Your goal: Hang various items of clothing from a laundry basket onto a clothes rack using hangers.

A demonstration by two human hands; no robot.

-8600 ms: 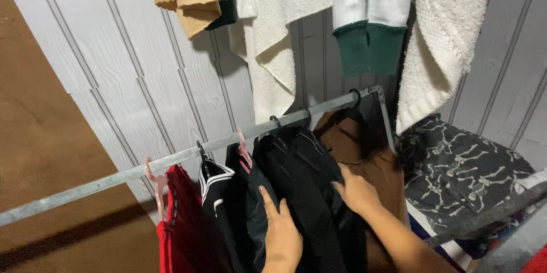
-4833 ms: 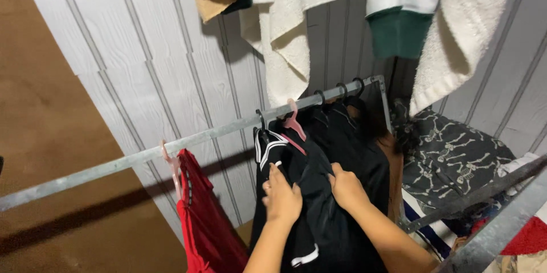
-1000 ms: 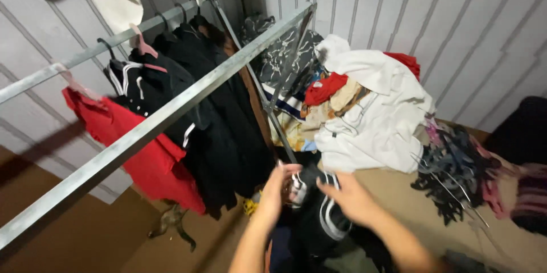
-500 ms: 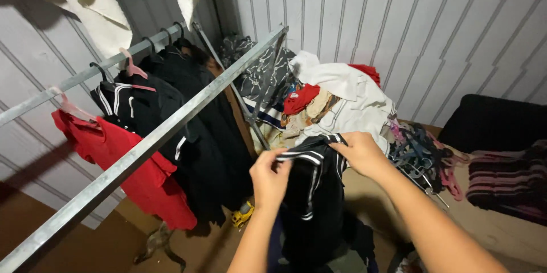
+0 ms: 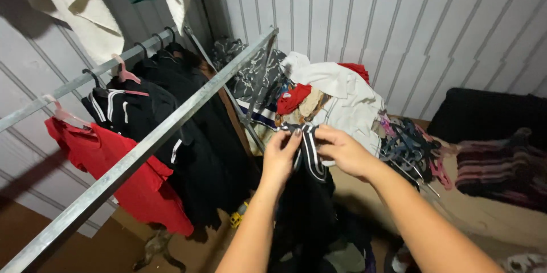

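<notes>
One black striped garment gripped by left hand, right hand.

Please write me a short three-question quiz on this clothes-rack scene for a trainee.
1. True or false: both hands, left hand and right hand, grip the black garment with white stripes.
2. Which colour is the shirt hanging at the rail's near end? A green, B red, C yellow.
3. What lies heaped to the right of the pile of clothes, on the surface there?

Key
1. True: they pinch its striped collar between them.
2. B, red, on a pink hanger.
3. A tangle of loose hangers, dark and pink.
</notes>
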